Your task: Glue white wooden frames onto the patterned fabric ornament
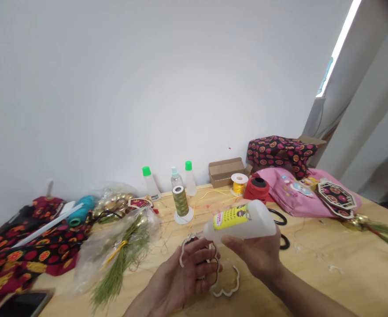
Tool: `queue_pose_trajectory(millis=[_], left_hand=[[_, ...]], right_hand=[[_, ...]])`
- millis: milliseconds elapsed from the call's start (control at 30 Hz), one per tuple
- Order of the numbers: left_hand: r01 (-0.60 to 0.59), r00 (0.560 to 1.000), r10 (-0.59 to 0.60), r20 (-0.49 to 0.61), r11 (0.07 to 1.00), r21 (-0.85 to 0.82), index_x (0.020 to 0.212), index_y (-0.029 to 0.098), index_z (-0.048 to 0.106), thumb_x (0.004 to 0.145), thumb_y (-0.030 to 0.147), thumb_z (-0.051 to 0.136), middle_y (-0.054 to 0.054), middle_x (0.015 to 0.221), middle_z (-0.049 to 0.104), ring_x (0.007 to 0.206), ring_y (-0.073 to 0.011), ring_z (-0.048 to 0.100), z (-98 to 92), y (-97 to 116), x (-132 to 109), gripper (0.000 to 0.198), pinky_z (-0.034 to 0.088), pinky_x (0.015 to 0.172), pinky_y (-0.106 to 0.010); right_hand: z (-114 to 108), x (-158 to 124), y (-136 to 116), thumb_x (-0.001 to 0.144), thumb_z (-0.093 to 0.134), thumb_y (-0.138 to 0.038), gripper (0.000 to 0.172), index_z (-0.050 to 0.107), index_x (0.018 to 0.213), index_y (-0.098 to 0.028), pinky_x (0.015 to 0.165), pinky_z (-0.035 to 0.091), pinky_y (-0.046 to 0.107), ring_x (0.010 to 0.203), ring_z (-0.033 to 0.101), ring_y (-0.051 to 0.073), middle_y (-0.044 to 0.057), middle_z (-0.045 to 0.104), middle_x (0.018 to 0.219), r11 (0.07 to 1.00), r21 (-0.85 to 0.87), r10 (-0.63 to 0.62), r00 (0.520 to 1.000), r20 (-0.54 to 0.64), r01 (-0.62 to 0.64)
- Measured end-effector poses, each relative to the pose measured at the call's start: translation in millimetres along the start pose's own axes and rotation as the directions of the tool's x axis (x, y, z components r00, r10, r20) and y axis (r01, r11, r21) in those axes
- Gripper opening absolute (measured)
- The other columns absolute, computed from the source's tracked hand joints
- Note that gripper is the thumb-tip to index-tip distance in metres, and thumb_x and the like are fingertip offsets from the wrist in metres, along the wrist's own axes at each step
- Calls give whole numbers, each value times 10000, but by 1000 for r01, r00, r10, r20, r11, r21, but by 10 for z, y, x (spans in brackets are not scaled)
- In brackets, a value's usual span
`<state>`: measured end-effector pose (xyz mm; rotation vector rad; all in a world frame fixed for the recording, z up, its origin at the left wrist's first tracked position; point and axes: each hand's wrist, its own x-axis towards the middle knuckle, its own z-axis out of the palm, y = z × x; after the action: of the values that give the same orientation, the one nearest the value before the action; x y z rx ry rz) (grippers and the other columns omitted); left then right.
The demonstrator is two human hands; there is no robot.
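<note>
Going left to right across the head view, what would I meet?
Phone, yellow-tied green tassel, olive thread spool, tilted yellow-labelled bottle in the right hand, octagonal ornament.

nothing legible (yellow bottle label (pixel 232 216) too unclear)

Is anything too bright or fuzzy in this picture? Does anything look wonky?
In the head view, the strip at upper right glares white; in the head view, the held bottle's small print is too fuzzy to read; in the head view, the left green-capped bottle leans, perhaps from lens stretching.
</note>
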<state>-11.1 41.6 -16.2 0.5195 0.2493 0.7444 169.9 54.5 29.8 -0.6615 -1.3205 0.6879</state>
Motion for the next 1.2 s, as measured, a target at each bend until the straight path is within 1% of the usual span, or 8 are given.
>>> queue_pose_trajectory(millis=[200,367,500,600,733,933,1133,1200], left_hand=[[9,1000,-9,-29,1000,10,1081,157,603,747,483,596,-91,1098,625,995,-220,562,-18,-31,9,468,355,833,-303],[7,999,-6,-38,1000,20,1114,144,583,744,496,591,-99,1093,627,993,-223,563,-17,-27,10,511,358,840,-308],[12,1000,-12,-25,1000,17,1123,137,578,746,486,595,-100,1087,629,981,-214,566,-8,-23,18,514,369,821,-299],[19,1000,-19,-8,1000,5,1100,148,594,761,480,580,-91,1090,627,986,-212,563,-9,-33,23,474,372,810,-294],[16,1000,-16,-17,1000,11,1054,165,621,762,489,573,-80,1076,635,987,-217,564,-27,-45,28,438,358,824,-299],[16,999,-15,-39,1000,14,1054,154,621,714,512,615,-90,1064,638,969,-213,570,-14,-39,36,493,368,807,-291],[25,999,-25,-25,1000,-4,1109,138,582,754,502,577,-99,1071,637,946,-197,584,6,-45,29,509,389,761,-274],[28,999,-28,-28,1000,-5,1099,138,587,759,505,569,-97,1060,639,943,-198,584,-4,-51,31,500,390,753,-271]], right_hand=[[6,-25,-16,587,763,-210,350,626,909,-229,642,555,304,719,659,209,25,684,815,1000,-7,-11,1000,-8,11],[5,-11,-14,592,761,-207,289,626,847,-221,607,551,282,660,655,190,14,679,751,1000,-15,2,1000,0,-2],[14,-5,-14,607,751,-210,294,628,874,-220,600,552,290,668,657,197,27,690,774,1000,-19,0,1000,-2,0],[25,-11,-16,606,751,-235,285,641,868,-211,598,554,307,682,658,214,44,691,788,999,-45,-2,1000,-3,2],[34,-26,-15,596,757,-247,293,643,863,-211,595,557,309,675,661,216,40,692,774,999,-39,10,1000,-14,-10],[27,-39,-11,579,765,-241,315,644,867,-208,600,561,307,685,664,218,41,695,786,999,-47,20,999,-47,-22],[30,-6,-37,597,749,-251,274,645,843,-191,573,567,304,656,668,218,55,709,771,999,-8,38,997,-64,-38],[40,-9,-44,600,748,-252,252,645,823,-194,580,569,303,651,666,214,51,708,753,999,-9,44,998,-50,-44]])
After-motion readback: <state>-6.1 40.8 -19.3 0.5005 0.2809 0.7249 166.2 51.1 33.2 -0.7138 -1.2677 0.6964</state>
